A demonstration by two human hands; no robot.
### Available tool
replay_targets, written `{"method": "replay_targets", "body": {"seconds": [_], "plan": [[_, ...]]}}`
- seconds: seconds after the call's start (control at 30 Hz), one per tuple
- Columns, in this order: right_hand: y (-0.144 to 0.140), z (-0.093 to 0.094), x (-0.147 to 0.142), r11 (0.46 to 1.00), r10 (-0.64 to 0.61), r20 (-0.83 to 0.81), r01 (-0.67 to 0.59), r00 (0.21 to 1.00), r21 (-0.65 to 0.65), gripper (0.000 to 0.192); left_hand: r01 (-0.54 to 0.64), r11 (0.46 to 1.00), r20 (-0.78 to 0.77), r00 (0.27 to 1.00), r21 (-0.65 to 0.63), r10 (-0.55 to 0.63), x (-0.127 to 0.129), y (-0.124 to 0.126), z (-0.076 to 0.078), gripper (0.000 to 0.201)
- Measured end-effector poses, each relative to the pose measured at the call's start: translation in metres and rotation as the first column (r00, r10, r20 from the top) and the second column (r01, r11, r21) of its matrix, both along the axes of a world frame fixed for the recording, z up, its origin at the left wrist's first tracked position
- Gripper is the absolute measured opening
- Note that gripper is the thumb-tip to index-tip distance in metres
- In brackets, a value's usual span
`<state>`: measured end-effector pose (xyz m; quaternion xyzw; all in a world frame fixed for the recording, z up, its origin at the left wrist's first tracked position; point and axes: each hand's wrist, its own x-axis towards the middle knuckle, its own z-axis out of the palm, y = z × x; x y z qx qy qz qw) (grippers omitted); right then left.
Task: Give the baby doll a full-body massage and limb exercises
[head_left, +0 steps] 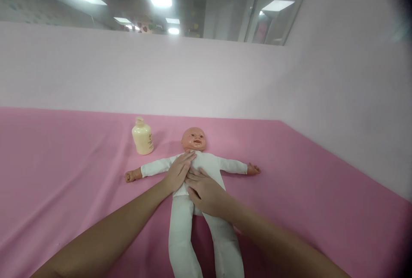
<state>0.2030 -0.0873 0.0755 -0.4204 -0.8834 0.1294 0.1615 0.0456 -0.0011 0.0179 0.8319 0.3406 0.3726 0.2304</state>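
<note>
Pink cloth (80,149): one sheet, creased on the left, spread under the bottle and the doll.
Bottle (143,139): one, pale yellow with a pump top and small print, upright on the far left of the doll, near its outstretched arm.
Left hand (179,170): one of two, laid flat and gripping nothing, palm down on the left of the doll's chest, fingertips close to the neck.
Doll (210,164): one, on its back in the middle, head far, legs near; bald, glossy head, white cloth body, two arms stretched sideways, two white legs apart, left fist curled, right fingers extended.
Right hand (206,190): the second, resting on the belly with fingers slightly parted, grasping nothing; its fingertips are just beside the left hand, contact unclear.
Wall (144,76): pale, along the far and right sides.
Glass (222,11): one pane, far side above the cloth, showing several bright lights.
</note>
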Motion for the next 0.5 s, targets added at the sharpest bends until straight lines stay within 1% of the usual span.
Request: {"method": "replay_targets", "body": {"seconds": [0.07,0.1,0.13,0.17,0.23,0.3,0.4,0.43,0.5], "plan": [[0.013,0.002,0.008,0.982,0.173,-0.1,-0.179,0.98,-0.053,0.031,0.045,0.999,-0.046,0.998,0.011,-0.044,-0.002,0.001,0.001,0.051],[0.021,0.001,0.013,0.968,0.222,-0.166,-0.237,0.961,-0.077,0.031,0.064,0.998,-0.068,0.996,0.02,-0.062,-0.003,0.002,0.001,0.05],[0.027,0.0,0.017,0.957,0.244,-0.24,-0.274,0.939,-0.1,0.032,0.074,0.997,-0.084,0.994,0.029,-0.072,-0.003,0.004,0.001,0.048],[0.033,-0.003,0.021,0.949,0.238,-0.319,-0.289,0.917,-0.124,0.033,0.074,0.997,-0.09,0.993,0.037,-0.071,-0.003,0.005,0.001,0.047],[0.04,-0.01,0.026,0.953,0.156,-0.455,-0.254,0.877,-0.164,0.041,0.048,0.998,-0.078,0.996,0.037,-0.045,-0.002,0.008,-0.001,0.046],[0.042,-0.018,0.029,0.965,0.041,-0.522,-0.169,0.852,-0.201,0.051,0.003,1.0,-0.061,0.998,0.025,-0.002,-0.001,0.009,-0.002,0.046],[0.041,-0.025,0.029,0.971,-0.081,-0.516,-0.05,0.853,-0.236,0.054,-0.045,0.998,-0.099,0.994,0.033,0.049,0.002,0.005,-0.001,0.045],[0.041,-0.026,0.028,0.975,-0.104,-0.505,-0.013,0.857,-0.223,0.052,-0.046,0.998,-0.13,0.99,0.045,0.051,0.003,0.003,0.001,0.045],[0.039,-0.028,0.027,0.986,-0.139,-0.487,0.074,0.862,-0.15,0.048,-0.007,0.997,-0.199,0.98,0.072,0.022,0.004,-0.003,0.005,0.043]]}}
